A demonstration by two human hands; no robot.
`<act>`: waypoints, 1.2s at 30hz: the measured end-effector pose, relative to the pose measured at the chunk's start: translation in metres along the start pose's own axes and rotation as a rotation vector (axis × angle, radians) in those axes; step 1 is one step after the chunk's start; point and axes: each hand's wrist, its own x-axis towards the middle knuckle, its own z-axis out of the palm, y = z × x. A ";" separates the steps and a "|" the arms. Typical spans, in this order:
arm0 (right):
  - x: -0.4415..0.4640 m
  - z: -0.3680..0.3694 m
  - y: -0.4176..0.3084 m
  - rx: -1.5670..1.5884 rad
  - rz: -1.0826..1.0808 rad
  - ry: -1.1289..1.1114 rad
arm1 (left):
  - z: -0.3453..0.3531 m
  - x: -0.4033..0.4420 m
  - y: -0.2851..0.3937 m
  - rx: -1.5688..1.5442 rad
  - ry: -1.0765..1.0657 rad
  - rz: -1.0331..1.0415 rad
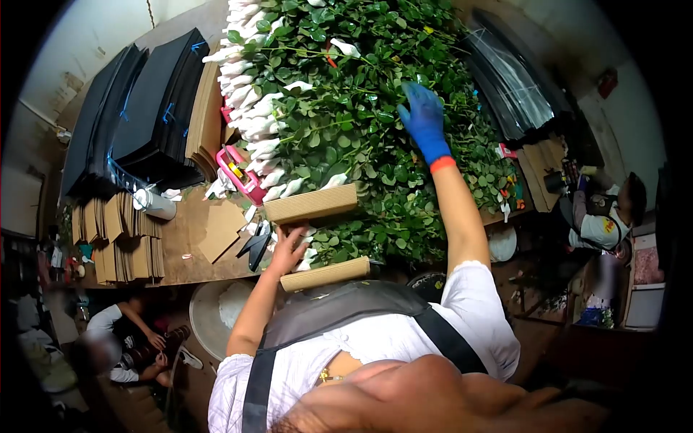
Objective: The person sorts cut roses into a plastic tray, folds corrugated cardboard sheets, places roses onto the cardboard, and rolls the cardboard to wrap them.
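Note:
My left hand, bare, rests with fingers apart beside white-wrapped flower heads, between an upper corrugated cardboard piece and a lower corrugated cardboard piece. Its fingertips touch the upper piece's lower edge or lie just under it. Farther up, my right hand wears a blue glove with an orange cuff. It lies on the leafy stems with its fingers stretched out and the thumb apart; no held thing shows. White-wrapped buds line the left side of the leafy pile. One loose white-wrapped flower lies on the leaves.
Left on the table are a pink tape dispenser, black-handled scissors, a white cup and stacked cardboard. Black sheets stand behind; plastic sleeves lie right. Other people are at both sides.

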 end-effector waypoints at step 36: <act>-0.051 -0.013 -0.059 -0.059 -0.544 -0.608 | 0.010 0.007 0.009 0.080 0.316 -0.064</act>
